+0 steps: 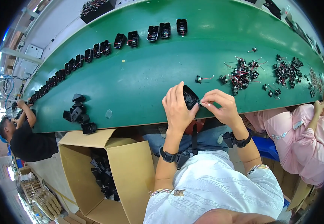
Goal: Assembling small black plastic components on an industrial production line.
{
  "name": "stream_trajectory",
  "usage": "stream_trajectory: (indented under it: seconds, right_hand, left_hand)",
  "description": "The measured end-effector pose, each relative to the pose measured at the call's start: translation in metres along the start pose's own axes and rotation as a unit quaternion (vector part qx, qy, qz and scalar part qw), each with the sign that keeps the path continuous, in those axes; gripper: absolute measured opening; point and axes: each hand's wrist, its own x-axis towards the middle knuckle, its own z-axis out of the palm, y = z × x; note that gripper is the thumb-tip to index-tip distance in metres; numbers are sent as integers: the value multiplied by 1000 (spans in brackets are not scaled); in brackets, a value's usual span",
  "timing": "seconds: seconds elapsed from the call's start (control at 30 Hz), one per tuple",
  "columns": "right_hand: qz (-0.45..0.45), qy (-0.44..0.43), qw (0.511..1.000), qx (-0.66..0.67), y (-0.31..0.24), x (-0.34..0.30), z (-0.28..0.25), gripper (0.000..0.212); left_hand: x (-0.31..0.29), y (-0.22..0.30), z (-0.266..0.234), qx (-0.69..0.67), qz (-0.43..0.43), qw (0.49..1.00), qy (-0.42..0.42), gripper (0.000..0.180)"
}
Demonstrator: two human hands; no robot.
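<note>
My left hand [177, 108] grips a black plastic housing [189, 95] above the green table, its open side turned up and to the right. At the housing's right edge, my right hand [221, 107] pinches a tiny part [199, 102] between thumb and fingertips; it is too small to make out. Just beyond my hands lies a single small black component with red and white wires [199, 79]. More of these wired components [242, 72] form a tangled pile to the right. Each wrist wears a black strap with a small box.
Black housings [133, 38] line the green table [151, 74] in a long curved row. Other housings [77, 110] sit near the front edge, above a cardboard box [130, 179] of black parts. More small parts [288, 71] lie right. Co-workers sit left [31, 138] and right [292, 138].
</note>
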Motion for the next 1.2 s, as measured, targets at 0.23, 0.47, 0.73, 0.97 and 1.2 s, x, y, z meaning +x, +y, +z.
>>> stream_trajectory:
  seconds: [0.23, 0.47, 0.73, 0.97, 1.2]
  right_hand:
    - [-183, -66, 977, -91, -15, 9, -6, 17]
    - [-213, -146, 963, -77, -38, 24, -20, 18]
    - [-142, -216, 965, -32, -43, 21, -23, 19]
    - [-108, -242, 964, -17, -43, 21, -27, 41]
    - [-157, -206, 963, -68, -39, 30, -16, 45]
  left_hand:
    - [4, 11, -37, -127, 91, 985, -76, 94]
    - [4, 22, -68, -152, 106, 974, -132, 93]
    - [3, 24, -73, -163, 115, 969, -145, 96]
    - [0, 11, -60, -233, 80, 965, -87, 107]
    - [-3, 4, -51, -327, 57, 939, -90, 97]
